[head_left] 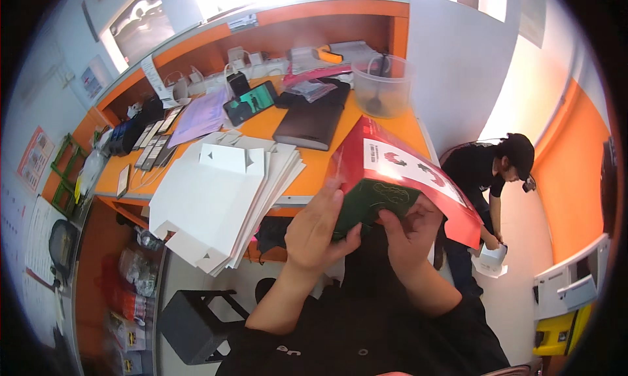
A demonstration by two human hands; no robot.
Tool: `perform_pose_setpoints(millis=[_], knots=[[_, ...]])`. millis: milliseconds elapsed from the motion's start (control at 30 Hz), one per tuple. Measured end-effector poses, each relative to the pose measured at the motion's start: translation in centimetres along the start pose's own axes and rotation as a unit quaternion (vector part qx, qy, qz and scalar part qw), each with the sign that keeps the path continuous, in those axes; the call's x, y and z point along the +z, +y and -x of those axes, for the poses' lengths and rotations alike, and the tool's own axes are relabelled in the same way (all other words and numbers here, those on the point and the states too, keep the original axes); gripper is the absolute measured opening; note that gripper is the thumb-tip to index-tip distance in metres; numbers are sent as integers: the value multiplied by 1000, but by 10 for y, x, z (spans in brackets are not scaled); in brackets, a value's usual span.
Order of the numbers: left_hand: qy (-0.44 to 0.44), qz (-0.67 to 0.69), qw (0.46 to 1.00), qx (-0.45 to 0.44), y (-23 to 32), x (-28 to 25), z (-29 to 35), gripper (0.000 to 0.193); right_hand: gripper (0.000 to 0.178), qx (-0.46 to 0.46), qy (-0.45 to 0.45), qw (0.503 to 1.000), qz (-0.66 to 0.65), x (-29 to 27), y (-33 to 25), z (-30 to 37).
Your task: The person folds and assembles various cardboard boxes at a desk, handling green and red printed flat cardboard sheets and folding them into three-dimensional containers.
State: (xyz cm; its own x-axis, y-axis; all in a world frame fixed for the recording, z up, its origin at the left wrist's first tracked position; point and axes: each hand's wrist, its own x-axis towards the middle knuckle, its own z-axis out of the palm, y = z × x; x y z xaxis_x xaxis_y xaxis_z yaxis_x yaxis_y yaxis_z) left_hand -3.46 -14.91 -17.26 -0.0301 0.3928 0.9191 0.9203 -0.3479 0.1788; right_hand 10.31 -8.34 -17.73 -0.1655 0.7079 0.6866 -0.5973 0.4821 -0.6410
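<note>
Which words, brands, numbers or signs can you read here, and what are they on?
I won't copy out any wording, but print shows on these:
Red box: lines on its white panel, too small to read, beside red pictures.
Black shirt: a few pale letters, left uncopied.
Wall poster: red and white, too blurred to read.
White wall sheet: marks too faint to read.

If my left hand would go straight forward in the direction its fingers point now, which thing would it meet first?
Your left hand would first press against the red and green carton, which it touches. Behind that probably comes the orange desk, though depth is unclear.
</note>
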Motion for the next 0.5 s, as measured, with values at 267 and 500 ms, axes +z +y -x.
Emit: perform_pose_setpoints(millis=[267, 500], knots=[[14, -16, 999, 29, -8, -12, -3, 55, 25, 19, -144, 978, 150, -16, -8, -11], [18, -9, 999, 45, -8, -16, -7, 51, 18, 11, -168, 962, 215, -21, -11, -5]])
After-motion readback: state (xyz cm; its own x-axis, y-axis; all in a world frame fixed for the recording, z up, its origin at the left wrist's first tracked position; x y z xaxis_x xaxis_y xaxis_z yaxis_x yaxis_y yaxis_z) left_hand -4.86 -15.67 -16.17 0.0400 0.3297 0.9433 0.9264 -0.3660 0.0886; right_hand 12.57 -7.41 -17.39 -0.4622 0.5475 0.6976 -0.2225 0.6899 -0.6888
